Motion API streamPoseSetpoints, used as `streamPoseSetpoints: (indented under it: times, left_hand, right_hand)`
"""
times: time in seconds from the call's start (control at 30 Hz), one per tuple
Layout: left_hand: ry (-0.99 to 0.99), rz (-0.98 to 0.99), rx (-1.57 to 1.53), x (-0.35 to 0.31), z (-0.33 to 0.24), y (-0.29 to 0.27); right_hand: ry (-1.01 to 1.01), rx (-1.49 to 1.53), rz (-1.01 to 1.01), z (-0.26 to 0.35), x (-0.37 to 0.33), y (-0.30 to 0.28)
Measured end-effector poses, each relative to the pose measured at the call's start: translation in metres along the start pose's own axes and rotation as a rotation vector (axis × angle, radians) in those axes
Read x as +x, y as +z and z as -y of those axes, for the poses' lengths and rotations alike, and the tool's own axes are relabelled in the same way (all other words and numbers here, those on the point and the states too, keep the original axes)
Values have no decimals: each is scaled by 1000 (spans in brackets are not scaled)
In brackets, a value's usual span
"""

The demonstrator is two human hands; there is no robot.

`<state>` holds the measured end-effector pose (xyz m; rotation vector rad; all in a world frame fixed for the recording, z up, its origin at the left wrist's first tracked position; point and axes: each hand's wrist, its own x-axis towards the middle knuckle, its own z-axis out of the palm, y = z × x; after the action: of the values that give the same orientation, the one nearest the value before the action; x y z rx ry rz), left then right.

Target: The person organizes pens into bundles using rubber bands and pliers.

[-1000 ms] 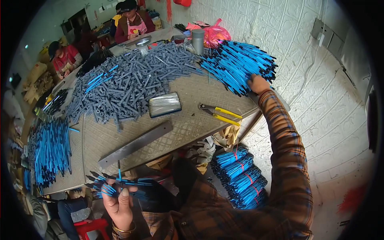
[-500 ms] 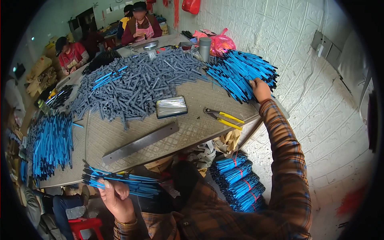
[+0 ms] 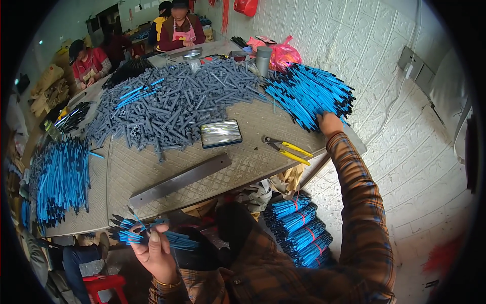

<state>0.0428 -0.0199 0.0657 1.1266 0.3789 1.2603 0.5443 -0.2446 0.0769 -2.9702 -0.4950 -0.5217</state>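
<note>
My left hand (image 3: 158, 251) is closed round a loose bundle of thin blue sticks with black ends (image 3: 182, 241), held low in front of the table's near edge. One stick in that bundle tilts up across the others beside my fingers. At the right, my right hand (image 3: 331, 123) rests against the near edge of a large pile of the same blue sticks (image 3: 314, 91). Its fingers are bent in among the stick ends, and the fingertips are mostly hidden, so what they pinch does not show.
Grey plastic pieces (image 3: 172, 106) are heaped mid-table, beside a box of thin metal pins (image 3: 221, 134). Yellow-handled pliers (image 3: 288, 149) and a dark metal bar (image 3: 180, 178) lie nearer. More blue sticks (image 3: 63, 180) stand left; tied bundles (image 3: 304, 228) sit below. Several people work beyond.
My right hand has slid slightly down along the pile's near edge. My left hand has moved a little right and turned, and one stick in its bundle now stands out at an angle.
</note>
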Motion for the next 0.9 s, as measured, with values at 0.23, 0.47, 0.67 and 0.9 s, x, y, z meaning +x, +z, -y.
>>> streamPoseSetpoints:
  times: [0.23,0.47,0.67,0.9]
  left_hand:
    - [99,113,139,-12,16,-9]
    - [211,2,120,-16,30,-5]
    - [11,75,-70,-18,15,-14]
    - [-125,180,-208,-8,7,-3]
  right_hand:
    - [-27,-76,-17,-10,10,16]
    - [-112,-95,-83,-17,21,28]
    - [-247,168,-375,29,1,-32]
    - [-374,406,-530,57,-16,-45]
